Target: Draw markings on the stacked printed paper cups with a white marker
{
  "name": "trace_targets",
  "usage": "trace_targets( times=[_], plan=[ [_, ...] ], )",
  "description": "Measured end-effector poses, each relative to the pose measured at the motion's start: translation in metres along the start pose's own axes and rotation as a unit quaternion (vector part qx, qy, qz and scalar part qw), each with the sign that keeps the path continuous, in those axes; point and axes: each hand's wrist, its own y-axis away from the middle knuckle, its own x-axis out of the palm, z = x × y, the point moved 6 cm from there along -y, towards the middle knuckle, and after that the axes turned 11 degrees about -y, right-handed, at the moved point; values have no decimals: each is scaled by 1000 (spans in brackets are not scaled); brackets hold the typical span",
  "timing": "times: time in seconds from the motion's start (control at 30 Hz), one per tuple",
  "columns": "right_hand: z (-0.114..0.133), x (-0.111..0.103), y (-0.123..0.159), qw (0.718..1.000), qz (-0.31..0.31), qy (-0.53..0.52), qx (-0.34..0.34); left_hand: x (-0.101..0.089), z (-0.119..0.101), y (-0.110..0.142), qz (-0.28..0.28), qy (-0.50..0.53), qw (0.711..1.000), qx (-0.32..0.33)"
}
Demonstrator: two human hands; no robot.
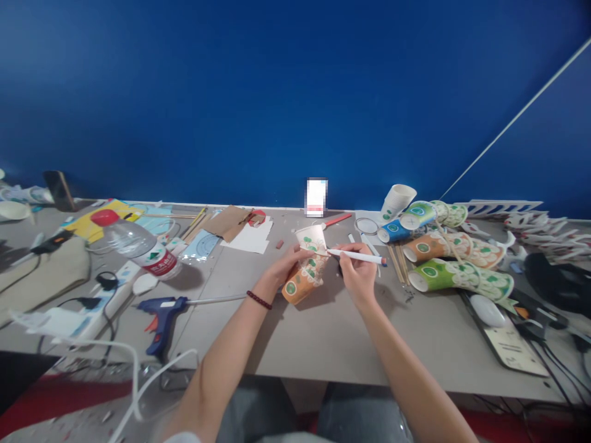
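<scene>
My left hand wraps round a pair of joined paper cups, which tilt above the table. The lower cup is orange with a round green mark; the other is white with green leaf shapes. In my right hand is a white marker pen, its tip pointing left at the side of the cups. From this view I cannot tell whether the tip touches them. A dark beaded bracelet circles my left wrist.
A blue glue gun and a plastic bottle with a red cap are to the left. Several decorated paper cups lie at right, near a stack of white cups. Brown paper lies behind, before a blue wall.
</scene>
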Motion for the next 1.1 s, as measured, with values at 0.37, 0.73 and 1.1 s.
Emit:
trace_targets(
  times=[0.37,0.73,1.1],
  plan=[
    [-3,-3,0,1000,-8,-7,21,-2,3,-2,-8,2,1000,-11],
    [-6,-5,-3,999,-15,-3,48,-2,1,-1,8,-18,1000,-13],
    [-11,-8,-1,996,-22,-48,78,3,-2,3,32,-7,999,-22]
  ],
)
